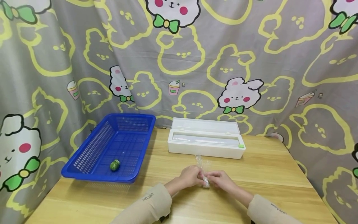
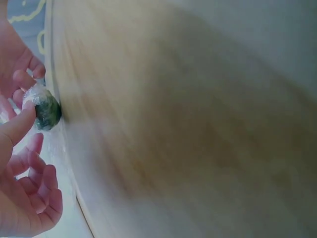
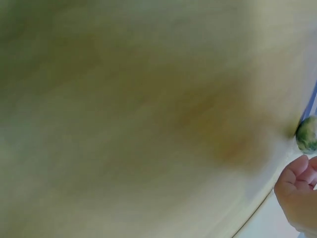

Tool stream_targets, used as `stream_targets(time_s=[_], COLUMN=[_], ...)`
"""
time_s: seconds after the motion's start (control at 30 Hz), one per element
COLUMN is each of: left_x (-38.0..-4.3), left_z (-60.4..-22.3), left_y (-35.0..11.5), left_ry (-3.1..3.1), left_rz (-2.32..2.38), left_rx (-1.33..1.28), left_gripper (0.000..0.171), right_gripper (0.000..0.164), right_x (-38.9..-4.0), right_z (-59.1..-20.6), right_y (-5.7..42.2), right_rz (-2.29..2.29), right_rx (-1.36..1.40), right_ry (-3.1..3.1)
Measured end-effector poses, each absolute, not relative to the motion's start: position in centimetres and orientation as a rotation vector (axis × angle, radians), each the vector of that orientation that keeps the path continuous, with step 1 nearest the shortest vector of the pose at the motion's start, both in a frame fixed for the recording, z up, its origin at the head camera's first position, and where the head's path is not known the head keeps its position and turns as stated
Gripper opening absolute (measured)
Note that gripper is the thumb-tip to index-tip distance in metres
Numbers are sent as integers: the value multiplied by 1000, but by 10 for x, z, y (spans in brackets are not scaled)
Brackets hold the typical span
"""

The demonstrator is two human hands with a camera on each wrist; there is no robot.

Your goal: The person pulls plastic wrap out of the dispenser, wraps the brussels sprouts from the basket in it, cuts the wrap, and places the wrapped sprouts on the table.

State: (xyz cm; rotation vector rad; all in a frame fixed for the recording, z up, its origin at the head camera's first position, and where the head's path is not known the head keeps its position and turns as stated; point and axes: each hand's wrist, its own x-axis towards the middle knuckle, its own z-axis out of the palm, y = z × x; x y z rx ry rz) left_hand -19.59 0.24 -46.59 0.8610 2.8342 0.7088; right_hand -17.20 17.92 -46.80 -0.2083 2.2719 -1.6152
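A small round green-and-white vegetable [image 2: 48,113], wrapped in clear cling film, is between the two hands, low over the table. In the head view a loose twist of cling film [image 1: 199,160] stands up from it. My left hand [image 1: 191,176] pinches the bundle from the left, its thumb [image 2: 21,125] lying along the wrapped side. From the right, my right hand [image 1: 222,180] pinches the gathered film with thumb and forefinger. Only part of the wrapped vegetable [image 3: 308,136] shows at the edge of the right wrist view.
A blue plastic basket [image 1: 137,155] stands at the left with one similar green vegetable [image 1: 114,165] in it. Behind the hands lies a white cling film box [image 1: 207,151], lid raised, with a film roll [image 1: 205,140] inside and a green tab at its right end. A patterned curtain [image 1: 184,102] surrounds the wooden table [image 1: 277,180].
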Motion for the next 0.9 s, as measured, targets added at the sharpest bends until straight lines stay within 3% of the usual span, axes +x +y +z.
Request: stream_targets(time_s=[0.4, 0.9], left_x=[-195, -192], left_z=[-463, -461], left_y=[3, 7], left_ry=[2900, 2895], left_rz=[652, 663], left_rx=[842, 846], left_gripper=[40, 30], right_gripper=[28, 21], right_x=[-174, -176], right_z=[-469, -463], right_y=[169, 168], right_rz=[-1492, -1315], right_rx=[-164, -272], right_ry=[2425, 2580])
